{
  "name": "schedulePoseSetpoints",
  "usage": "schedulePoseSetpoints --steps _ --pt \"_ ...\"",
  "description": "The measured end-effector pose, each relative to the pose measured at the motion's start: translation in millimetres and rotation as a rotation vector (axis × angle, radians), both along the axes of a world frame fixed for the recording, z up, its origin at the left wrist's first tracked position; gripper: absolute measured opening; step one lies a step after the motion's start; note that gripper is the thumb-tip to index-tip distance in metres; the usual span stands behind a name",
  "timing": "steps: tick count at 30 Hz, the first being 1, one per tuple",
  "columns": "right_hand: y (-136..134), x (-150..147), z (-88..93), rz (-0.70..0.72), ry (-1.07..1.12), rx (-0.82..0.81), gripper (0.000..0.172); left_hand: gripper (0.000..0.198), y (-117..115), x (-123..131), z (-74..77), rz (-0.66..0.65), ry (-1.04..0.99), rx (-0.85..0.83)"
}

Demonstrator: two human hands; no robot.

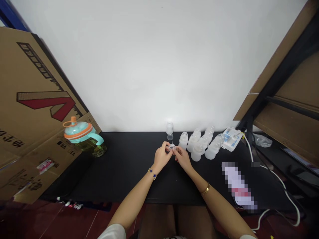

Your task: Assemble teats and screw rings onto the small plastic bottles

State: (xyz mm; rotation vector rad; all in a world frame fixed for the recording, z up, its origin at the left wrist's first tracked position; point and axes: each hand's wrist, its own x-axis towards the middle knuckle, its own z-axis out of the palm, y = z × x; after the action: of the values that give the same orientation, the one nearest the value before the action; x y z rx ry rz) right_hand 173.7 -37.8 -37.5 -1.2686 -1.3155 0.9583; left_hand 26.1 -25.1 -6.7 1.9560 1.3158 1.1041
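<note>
Above the black table my left hand (161, 155) and my right hand (183, 158) meet, fingers pinching a small clear ring-shaped piece (171, 147) between them. It looks like the collar of a baby bottle, though fingers cover part of it. Just beyond the hands, a small whitish bottle (169, 128) stands near the wall, with a clear cap-like piece (170, 136) in front of it. To the right of my right hand stand several translucent baby bottles (197, 152) with domed clear tops, grouped close together.
A large drinking jug (83, 134) with a turquoise lid stands left, beside a cardboard box (37, 109). At right are a white power strip (231, 138) with a cable (279, 179) and a pixelated flat object (238, 186). The black table (117, 176) meets a white wall (159, 66).
</note>
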Motion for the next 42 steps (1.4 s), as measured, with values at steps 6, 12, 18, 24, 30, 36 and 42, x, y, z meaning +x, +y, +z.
schedulePoseSetpoints --steps 6,12,18,24,30,36,42 --pt "-1.2 -0.6 1.5 -0.009 -0.012 -0.004 0.030 0.015 -0.5 0.3 -0.1 0.004 0.027 0.003" --pt "-1.7 -0.4 2.5 -0.012 -0.031 0.006 0.030 0.015 -0.1 0.2 -2.4 0.001 0.029 0.016" --pt "-3.3 -0.7 3.2 0.013 -0.081 0.060 0.030 0.015 -0.5 0.5 -3.7 0.016 0.048 0.044" --pt "-2.9 -0.9 0.9 -0.006 -0.134 0.088 0.031 0.015 1.5 0.1 -6.8 0.018 0.071 0.046" --pt "-4.3 -1.3 1.9 -0.025 -0.156 0.063 0.027 0.011 -0.3 1.0 -5.2 -0.001 0.051 0.031" --pt "-3.6 -1.2 0.8 -0.026 -0.184 0.077 0.028 0.011 -0.8 1.7 -6.7 0.000 0.033 0.040" --pt "-3.4 -1.2 1.5 -0.028 -0.195 0.092 0.028 0.011 -1.1 1.9 -6.3 0.001 0.040 0.047"
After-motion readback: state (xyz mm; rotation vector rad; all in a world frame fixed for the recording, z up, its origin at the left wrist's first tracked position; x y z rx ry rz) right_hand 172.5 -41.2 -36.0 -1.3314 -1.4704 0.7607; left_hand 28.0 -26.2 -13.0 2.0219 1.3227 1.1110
